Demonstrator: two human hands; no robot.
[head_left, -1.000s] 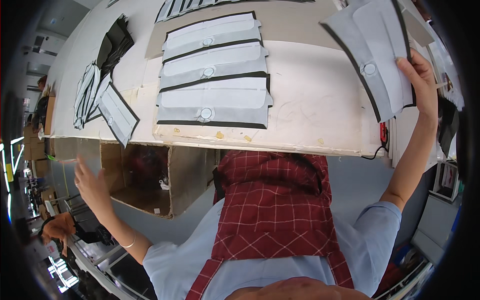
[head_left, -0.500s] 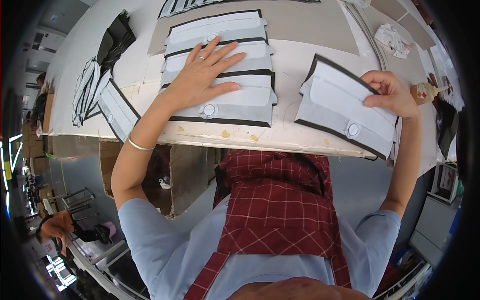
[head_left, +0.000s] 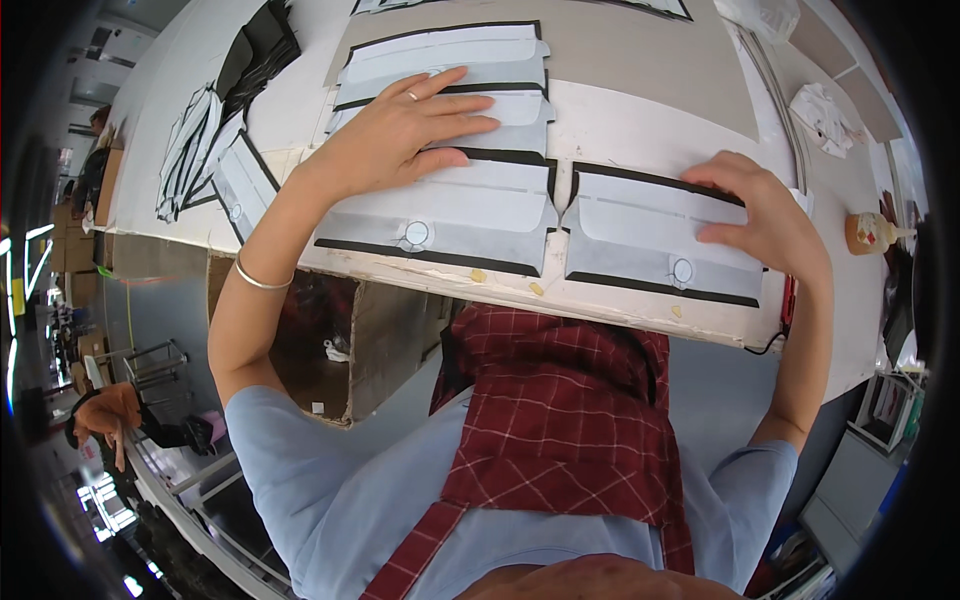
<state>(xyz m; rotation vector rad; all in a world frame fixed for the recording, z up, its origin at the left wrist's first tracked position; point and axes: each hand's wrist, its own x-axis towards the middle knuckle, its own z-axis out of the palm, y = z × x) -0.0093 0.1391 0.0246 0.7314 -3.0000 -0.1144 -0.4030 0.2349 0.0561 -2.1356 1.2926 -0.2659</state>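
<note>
My left hand lies open, fingers spread, across a column of overlapping pale panels with black edges. Under its wrist is the nearest panel, which carries a small round mark near its lower edge. Farther back, the top panel of the column shows beyond my fingertips. A separate panel of the same kind rests flat at the table's front edge, close beside the nearest one. Over its right end is my right hand, thumb and fingers apart, touching the panel.
Black pieces and a fanned stack of pale panels lie at the left. On the right are a bottle with a nozzle and a crumpled white cloth. An open cardboard box stands below the table edge.
My right hand has moved left and laid its tilted panel flat beside the column, loosening its pinch. My left hand stays on the column; the view has shifted slightly.
</note>
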